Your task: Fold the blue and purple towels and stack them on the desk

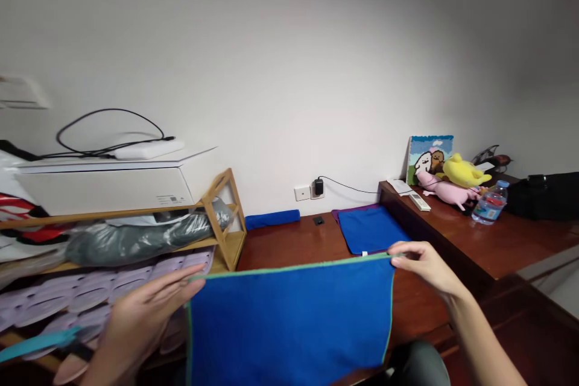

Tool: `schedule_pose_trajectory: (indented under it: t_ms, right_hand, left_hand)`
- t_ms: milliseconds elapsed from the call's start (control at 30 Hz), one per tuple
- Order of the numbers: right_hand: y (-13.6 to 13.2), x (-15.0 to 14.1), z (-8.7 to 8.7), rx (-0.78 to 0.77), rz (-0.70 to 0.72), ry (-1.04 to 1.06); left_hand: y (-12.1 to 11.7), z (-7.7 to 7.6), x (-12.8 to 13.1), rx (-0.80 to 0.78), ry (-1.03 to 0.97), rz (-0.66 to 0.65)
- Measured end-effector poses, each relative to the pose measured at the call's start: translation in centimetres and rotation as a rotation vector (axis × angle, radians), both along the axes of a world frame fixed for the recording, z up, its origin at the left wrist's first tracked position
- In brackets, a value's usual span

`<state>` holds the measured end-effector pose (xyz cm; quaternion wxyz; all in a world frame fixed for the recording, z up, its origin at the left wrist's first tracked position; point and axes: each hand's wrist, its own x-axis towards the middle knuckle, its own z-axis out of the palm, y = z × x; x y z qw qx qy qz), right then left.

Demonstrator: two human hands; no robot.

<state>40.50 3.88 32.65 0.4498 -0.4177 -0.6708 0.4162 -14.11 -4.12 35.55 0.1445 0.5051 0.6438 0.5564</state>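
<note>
A blue cloth (pixel 292 319) with green edging hangs spread out in front of me. Its top left corner is pinched in my left hand (pixel 145 307), and my right hand (pixel 425 262) grips the top right corner between thumb and fingers. The upper edge is stretched nearly straight between both hands, slightly higher on the right. Below, the lower left part runs out of view. Behind it on the reddish-brown desk (pixel 289 244) lie a flat folded blue cloth (pixel 373 229) with a purple one under it, and a rolled or narrowly folded blue cloth (pixel 272 219) against the wall.
At left, a wooden rack (pixel 226 223) holds a white box (pixel 108 187), a plastic-wrapped bundle (pixel 149 238) and lilac slippers (pixel 90 292). A charger (pixel 319 186) sits in the wall socket. The right-hand surface bears plush toys (pixel 464 170), a water bottle (pixel 491 204) and a remote (pixel 420 201).
</note>
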Motion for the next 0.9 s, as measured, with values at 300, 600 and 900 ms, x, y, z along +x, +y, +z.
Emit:
schedule_pose_trajectory:
  t_ms: [300, 600, 900]
  right_hand:
    - [18.2, -11.2, -17.7, -0.155, -0.183, -0.374]
    - [22.0, -15.5, -24.1, -0.047, -0.338, -0.507]
    - [11.9, -20.9, -28.3, 0.258, -0.238, -0.886]
  left_hand:
    - [19.7, -20.1, -2.0, -0.309, 0.072, -0.187]
    - [23.6, -27.2, -2.3, -0.257, 0.307, -0.040]
    - [15.5, -32.0, 5.2, -0.277, 0.849, -0.146]
